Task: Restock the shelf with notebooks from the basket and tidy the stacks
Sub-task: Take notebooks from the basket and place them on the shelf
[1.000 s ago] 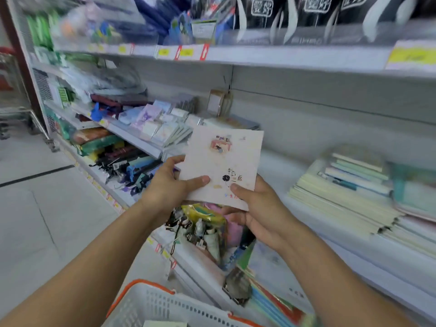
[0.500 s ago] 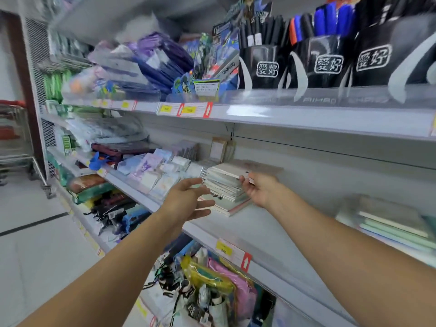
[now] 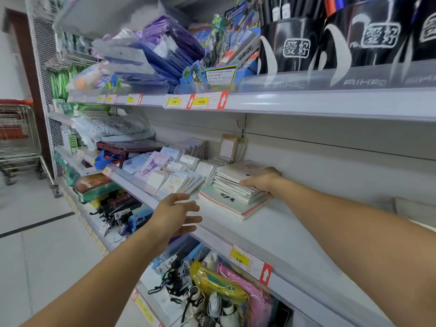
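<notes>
I see the stack of notebooks [image 3: 238, 185] right of the frame's centre, lying on the white middle shelf [image 3: 278, 227]. It is a pile of small pale notebooks resting on a couple of wider ones with red-edged covers. My right hand [image 3: 263, 181] is at the stack's right side, in the centre right of the frame: the thumb lies along the top notebook's edge and the fingers curl round the side of the upper notebooks, so it grips them. How far the fingers reach behind the pile I cannot tell.

My left hand [image 3: 175, 217] hovers just left of centre, a little below and to the left of the stack, apart from it. Its fingers are straight and loosely spread, pointing right toward the pile's lower corner, and it holds nothing.

To the left of the stack, small pastel notepads [image 3: 169, 175] lie fanned in rows on the same shelf. A yellow price tag [image 3: 239, 259] sits on the shelf's front rail in the lower centre. In the upper right, black pen cups [image 3: 292, 46] stand on the shelf above. A metal trolley [image 3: 18, 135] stands at the left edge of the frame.
</notes>
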`<state>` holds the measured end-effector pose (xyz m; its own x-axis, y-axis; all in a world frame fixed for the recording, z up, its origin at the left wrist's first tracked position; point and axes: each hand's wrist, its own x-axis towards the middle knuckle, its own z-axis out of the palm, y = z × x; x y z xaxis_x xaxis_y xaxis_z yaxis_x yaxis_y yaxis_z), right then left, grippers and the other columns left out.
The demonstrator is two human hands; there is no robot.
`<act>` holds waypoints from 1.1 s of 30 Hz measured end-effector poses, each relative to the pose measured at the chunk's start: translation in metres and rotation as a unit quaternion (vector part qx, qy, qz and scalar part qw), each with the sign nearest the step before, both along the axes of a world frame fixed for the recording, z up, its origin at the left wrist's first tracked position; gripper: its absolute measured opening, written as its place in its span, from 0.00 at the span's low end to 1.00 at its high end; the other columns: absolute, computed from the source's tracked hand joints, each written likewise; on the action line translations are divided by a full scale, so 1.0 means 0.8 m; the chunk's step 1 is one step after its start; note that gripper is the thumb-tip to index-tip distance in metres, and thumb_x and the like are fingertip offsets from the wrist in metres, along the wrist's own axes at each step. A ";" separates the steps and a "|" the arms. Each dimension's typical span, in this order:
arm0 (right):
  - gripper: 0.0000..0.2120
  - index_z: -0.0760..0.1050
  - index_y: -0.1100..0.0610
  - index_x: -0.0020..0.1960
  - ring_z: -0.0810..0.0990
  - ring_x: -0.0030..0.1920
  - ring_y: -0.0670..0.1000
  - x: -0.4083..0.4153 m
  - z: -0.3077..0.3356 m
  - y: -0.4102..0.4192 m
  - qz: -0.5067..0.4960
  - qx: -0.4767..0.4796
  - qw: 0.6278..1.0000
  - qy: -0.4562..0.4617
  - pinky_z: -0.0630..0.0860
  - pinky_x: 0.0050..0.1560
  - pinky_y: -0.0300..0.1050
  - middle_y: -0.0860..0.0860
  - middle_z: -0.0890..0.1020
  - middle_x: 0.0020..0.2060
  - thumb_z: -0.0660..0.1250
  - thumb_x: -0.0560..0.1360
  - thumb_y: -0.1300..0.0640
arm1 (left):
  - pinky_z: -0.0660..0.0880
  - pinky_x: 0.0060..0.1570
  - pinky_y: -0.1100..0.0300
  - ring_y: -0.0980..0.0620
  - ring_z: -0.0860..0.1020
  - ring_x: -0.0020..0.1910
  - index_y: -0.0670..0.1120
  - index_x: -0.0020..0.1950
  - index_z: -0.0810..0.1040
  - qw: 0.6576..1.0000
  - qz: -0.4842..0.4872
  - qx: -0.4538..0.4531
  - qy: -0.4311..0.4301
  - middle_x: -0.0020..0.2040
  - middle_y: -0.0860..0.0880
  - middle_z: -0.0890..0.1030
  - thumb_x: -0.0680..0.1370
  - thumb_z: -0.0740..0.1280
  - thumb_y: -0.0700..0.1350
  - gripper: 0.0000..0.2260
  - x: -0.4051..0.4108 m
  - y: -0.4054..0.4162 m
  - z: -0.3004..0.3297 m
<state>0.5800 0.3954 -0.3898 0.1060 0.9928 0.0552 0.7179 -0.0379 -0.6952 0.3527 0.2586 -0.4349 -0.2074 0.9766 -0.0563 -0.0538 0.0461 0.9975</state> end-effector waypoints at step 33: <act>0.28 0.68 0.61 0.70 0.75 0.59 0.56 0.000 -0.579 -0.559 -0.029 -0.518 0.833 0.191 0.76 0.58 0.54 0.55 0.74 0.64 0.72 0.75 0.51 | 0.73 0.50 0.53 0.41 0.76 0.59 0.33 0.73 0.61 0.797 -0.057 -0.532 0.279 0.65 0.37 0.73 0.80 0.64 0.46 0.27 0.017 -0.420 -0.484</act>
<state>0.5799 -0.0515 -0.8534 -0.0306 0.4791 -0.8772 0.4276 -0.7870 -0.4448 0.3663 -0.0775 -0.8219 -0.4031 0.4521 -0.7957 0.4508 0.8547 0.2573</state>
